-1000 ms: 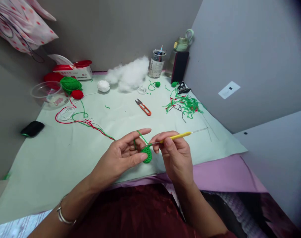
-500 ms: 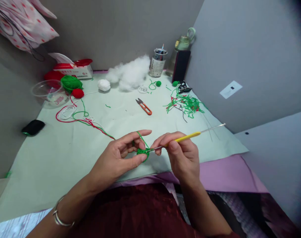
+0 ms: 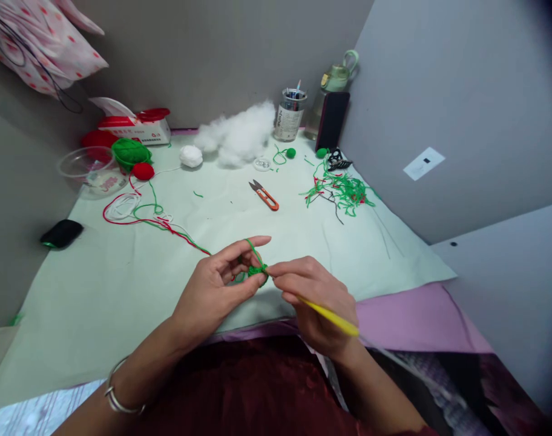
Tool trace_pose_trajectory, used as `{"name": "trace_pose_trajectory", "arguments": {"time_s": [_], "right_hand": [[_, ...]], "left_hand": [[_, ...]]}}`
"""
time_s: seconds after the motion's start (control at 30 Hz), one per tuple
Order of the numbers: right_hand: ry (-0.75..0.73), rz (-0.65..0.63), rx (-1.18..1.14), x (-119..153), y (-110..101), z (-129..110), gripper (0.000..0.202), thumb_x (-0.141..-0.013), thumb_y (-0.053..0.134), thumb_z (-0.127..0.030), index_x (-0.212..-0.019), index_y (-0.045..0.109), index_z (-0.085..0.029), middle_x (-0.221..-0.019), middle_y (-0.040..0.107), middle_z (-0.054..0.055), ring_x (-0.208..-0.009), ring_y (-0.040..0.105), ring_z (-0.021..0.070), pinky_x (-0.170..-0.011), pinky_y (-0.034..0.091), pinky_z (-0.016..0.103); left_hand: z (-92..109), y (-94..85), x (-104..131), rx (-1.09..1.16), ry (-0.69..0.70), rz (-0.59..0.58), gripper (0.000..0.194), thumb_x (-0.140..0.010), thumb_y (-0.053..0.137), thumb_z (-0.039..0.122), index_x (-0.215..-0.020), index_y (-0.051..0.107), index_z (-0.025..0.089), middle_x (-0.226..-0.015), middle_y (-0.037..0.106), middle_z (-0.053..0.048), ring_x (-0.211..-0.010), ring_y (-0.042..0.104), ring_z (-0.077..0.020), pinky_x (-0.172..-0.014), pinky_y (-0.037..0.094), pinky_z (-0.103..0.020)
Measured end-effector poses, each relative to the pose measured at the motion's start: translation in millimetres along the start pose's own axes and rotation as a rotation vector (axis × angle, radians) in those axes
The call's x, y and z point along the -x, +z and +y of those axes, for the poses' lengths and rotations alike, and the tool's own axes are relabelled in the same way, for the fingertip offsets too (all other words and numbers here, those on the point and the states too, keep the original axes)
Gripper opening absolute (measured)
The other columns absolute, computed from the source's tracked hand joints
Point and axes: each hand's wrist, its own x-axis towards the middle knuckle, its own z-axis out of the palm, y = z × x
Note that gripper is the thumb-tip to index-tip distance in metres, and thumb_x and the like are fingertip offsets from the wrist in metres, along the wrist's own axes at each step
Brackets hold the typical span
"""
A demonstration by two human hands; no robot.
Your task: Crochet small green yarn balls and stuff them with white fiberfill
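Note:
Between thumb and fingers, my left hand (image 3: 219,278) pinches a small green crochet piece (image 3: 256,270). Green yarn runs from the piece up over my raised left index finger. My right hand (image 3: 319,297) is closed around a crochet hook (image 3: 333,318) with a yellow handle, its rear end slanting down to the right and blurred. The right fingertips meet the green piece, and the hook's working tip is hidden there. Red, green and white strands (image 3: 185,237) trail from the left hand toward the yarn balls, among them a green ball (image 3: 131,153) and a small red ball (image 3: 143,171).
Orange thread snips (image 3: 264,195) lie mid-table. Behind them are white stuffing (image 3: 239,133) and a white yarn ball (image 3: 191,156). Yarn scraps (image 3: 348,192), a black hair claw (image 3: 338,160), a phone (image 3: 333,121) and a pen jar (image 3: 289,116) are at the right. A black mouse-like object (image 3: 62,234) sits left.
My right hand has turned, swinging the hook's rear end from pointing up-right to down-right. Its fingers have moved closer to the green piece. My left hand has barely shifted.

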Motion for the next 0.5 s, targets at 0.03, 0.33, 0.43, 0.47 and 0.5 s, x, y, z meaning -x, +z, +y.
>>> {"name": "trace_pose_trajectory", "arguments": {"time_s": [0.03,0.33,0.43,0.47,0.5], "right_hand": [[-0.001,0.006,0.004,0.5,1.1,0.6,0.024,-0.101,0.059,-0.013,-0.121,0.07,-0.022,-0.102,0.08,0.011,-0.09,0.077,0.0202,-0.073,0.066,0.035],[0.1,0.164,0.102,6.4,12.0,-0.2,0.026,-0.099,0.064,-0.014,-0.118,0.075,-0.03,-0.101,0.079,0.005,-0.089,0.076,0.0199,-0.073,0.065,0.034],[0.336,0.327,-0.236,2.2,10.8,-0.4,0.02,-0.104,0.058,-0.023,-0.107,0.077,-0.026,-0.089,0.077,0.004,-0.071,0.07,0.0175,-0.062,0.06,0.034],[0.408,0.347,-0.34,0.5,11.0,-0.2,0.019,-0.104,0.059,-0.026,-0.103,0.077,-0.025,-0.086,0.076,0.004,-0.067,0.068,0.0165,-0.06,0.059,0.033],[0.459,0.347,-0.42,-1.3,11.7,0.1,0.018,-0.104,0.06,-0.029,-0.099,0.077,-0.024,-0.086,0.075,0.004,-0.066,0.067,0.016,-0.059,0.058,0.033]], "left_hand": [[-1.9,0.1,-0.4,0.027,-0.009,-0.004,0.044,-0.081,0.084,0.021,-0.124,0.078,0.024,-0.088,0.066,0.0,-0.086,0.062,-0.0147,-0.084,0.052,-0.027],[-7.4,3.8,-0.9,0.444,-0.153,-0.159,0.051,-0.081,0.088,0.028,-0.13,0.076,0.022,-0.087,0.068,-0.001,-0.079,0.061,-0.0122,-0.077,0.051,-0.023],[-1.7,1.9,-1.7,0.479,-0.152,-0.144,0.041,-0.081,0.087,0.026,-0.122,0.08,0.021,-0.083,0.064,0.001,-0.075,0.058,-0.0102,-0.074,0.049,-0.021],[-0.7,1.6,-1.7,0.466,-0.137,-0.133,0.04,-0.082,0.086,0.025,-0.121,0.081,0.022,-0.083,0.063,0.001,-0.075,0.058,-0.01,-0.074,0.048,-0.021],[-0.3,1.6,-1.6,0.447,-0.123,-0.134,0.039,-0.082,0.086,0.025,-0.121,0.081,0.023,-0.085,0.065,0.001,-0.076,0.058,-0.0105,-0.075,0.048,-0.021]]}}
